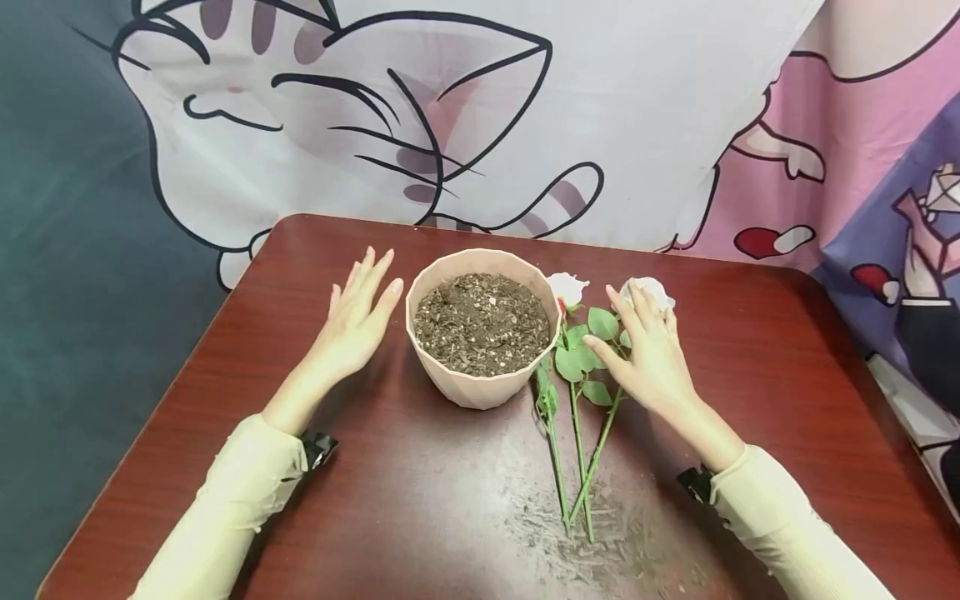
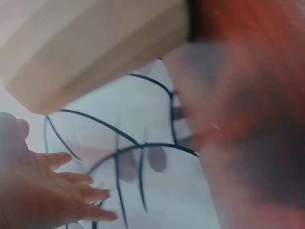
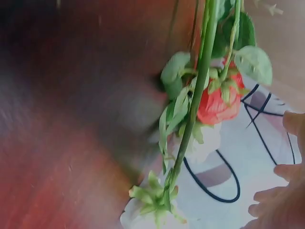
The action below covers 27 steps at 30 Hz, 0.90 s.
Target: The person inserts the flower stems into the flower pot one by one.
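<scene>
cat-print cloth behind red-brown bench [image 1: 750, 350]. flower stems [image 1: 577, 450] lie right of soil pot [image 1: 480, 387], long axis running away from person, blooms far. right hand [image 1: 648, 354] rests on leaves, fingers [image 1: 624, 310] straight, loosely spread. left hand [image 1: 356, 321] flat, fingers spread, beside pot.

Bright, even light in the head view; both wrist views blurred
</scene>
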Available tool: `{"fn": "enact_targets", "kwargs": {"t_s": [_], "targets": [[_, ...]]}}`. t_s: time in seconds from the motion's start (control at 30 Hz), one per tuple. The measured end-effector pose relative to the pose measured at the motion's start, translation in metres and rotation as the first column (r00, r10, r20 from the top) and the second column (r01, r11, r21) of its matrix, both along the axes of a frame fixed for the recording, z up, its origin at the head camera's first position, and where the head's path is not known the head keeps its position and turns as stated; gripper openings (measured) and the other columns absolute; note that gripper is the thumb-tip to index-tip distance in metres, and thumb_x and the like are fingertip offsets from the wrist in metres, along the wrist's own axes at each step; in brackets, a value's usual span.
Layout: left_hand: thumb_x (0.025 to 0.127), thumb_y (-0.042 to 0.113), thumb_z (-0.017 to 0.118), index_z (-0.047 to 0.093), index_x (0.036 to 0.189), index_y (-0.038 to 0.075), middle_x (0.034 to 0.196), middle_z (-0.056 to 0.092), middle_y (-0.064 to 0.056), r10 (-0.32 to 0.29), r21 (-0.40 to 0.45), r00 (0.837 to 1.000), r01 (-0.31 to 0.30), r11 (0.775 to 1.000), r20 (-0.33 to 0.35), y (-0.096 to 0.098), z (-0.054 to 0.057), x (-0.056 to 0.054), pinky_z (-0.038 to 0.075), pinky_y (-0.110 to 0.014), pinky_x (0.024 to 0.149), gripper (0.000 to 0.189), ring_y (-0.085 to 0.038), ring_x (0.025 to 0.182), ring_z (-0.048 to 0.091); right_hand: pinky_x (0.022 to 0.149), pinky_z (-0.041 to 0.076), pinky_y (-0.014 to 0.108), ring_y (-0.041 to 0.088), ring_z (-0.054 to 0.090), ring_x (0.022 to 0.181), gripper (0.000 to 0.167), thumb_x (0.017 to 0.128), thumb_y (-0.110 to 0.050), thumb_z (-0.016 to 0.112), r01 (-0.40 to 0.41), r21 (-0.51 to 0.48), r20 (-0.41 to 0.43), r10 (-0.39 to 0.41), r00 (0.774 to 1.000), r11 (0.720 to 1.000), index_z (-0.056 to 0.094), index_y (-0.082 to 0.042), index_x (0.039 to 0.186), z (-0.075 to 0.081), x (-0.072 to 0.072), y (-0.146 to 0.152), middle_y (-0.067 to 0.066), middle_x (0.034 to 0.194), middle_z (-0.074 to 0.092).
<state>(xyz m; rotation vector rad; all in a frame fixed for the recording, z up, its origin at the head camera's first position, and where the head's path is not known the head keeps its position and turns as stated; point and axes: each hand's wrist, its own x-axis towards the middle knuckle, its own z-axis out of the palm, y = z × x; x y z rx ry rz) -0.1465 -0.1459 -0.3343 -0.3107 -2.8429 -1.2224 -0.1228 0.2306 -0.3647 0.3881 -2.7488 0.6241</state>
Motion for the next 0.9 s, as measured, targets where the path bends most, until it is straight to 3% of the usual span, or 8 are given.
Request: {"fn": "enact_targets", "kwargs": {"t_s": [0.2,0.3,0.43,0.6,0.77,0.9], "targets": [[0.097,0.048,0.04,0.037,0.144,0.025,0.15,0.032,0.001,-0.041,0.138,0.998,0.034,0.99,0.053,0.01,0.018,0.003,0.022,-0.048,0.11,0.053,-0.02,0.138,0.025,0.094,0.031,0.058,0.039,0.044,0.118,0.08,0.075,-0.042,0.076,-0.004,-0.05,-0.01,0.004,1.0,0.999,0.04,-0.015,0.142,-0.002,0.019,-0.013,0.016,0.133,0.049],[0.097,0.04,0.046,0.044,0.14,0.021,0.143,0.043,-0.001,-0.069,0.228,0.994,0.048,0.972,0.084,0.014,0.022,0.001,0.028,-0.044,0.108,0.047,-0.018,0.134,0.034,0.088,0.033,0.055,0.035,0.048,0.106,0.085,0.072,-0.045,0.077,-0.006,-0.052,0.029,0.007,1.0,0.999,0.04,-0.013,0.141,-0.005,0.032,-0.018,0.016,0.122,0.055],[0.098,0.025,0.048,0.044,0.14,0.015,0.136,0.049,-0.008,-0.11,0.339,0.982,0.052,0.939,0.153,0.016,0.023,-0.002,0.031,-0.042,0.106,0.044,-0.02,0.127,0.043,0.077,0.045,0.041,0.023,0.057,0.085,0.077,0.073,-0.043,0.078,-0.05,-0.066,0.124,0.058,0.991,0.997,0.047,-0.005,0.132,-0.009,0.049,-0.026,0.008,0.096,0.063],[0.096,0.011,0.05,0.041,0.141,0.01,0.134,0.049,-0.012,-0.186,0.479,0.95,0.044,0.877,0.252,0.012,0.021,-0.003,0.036,-0.039,0.103,0.046,-0.023,0.12,0.049,0.054,0.044,0.023,0.003,0.053,0.057,0.057,0.076,-0.036,0.077,-0.119,-0.106,0.229,0.14,0.963,0.987,0.053,-0.002,0.115,-0.016,0.062,-0.037,-0.007,0.07,0.059],[0.095,0.006,0.049,0.04,0.141,0.006,0.137,0.046,-0.014,-0.252,0.6,0.923,0.029,0.799,0.292,0.011,0.019,-0.005,0.041,-0.033,0.1,0.047,-0.018,0.118,0.051,0.047,0.039,0.018,-0.004,0.044,0.047,0.042,0.077,-0.031,0.077,-0.159,-0.138,0.258,0.191,0.947,0.978,0.059,-0.003,0.102,-0.02,0.066,-0.044,-0.014,0.057,0.052],[0.096,0.005,0.048,0.039,0.142,0.006,0.138,0.044,-0.013,-0.26,0.656,0.914,-0.009,0.755,0.312,0.013,0.019,-0.007,0.047,-0.03,0.092,0.047,-0.016,0.112,0.054,0.046,0.038,0.019,-0.002,0.042,0.046,0.029,0.078,-0.031,0.075,-0.163,-0.105,0.315,0.188,0.93,0.981,0.061,-0.007,0.087,-0.02,0.065,-0.047,-0.013,0.053,0.049]]}}
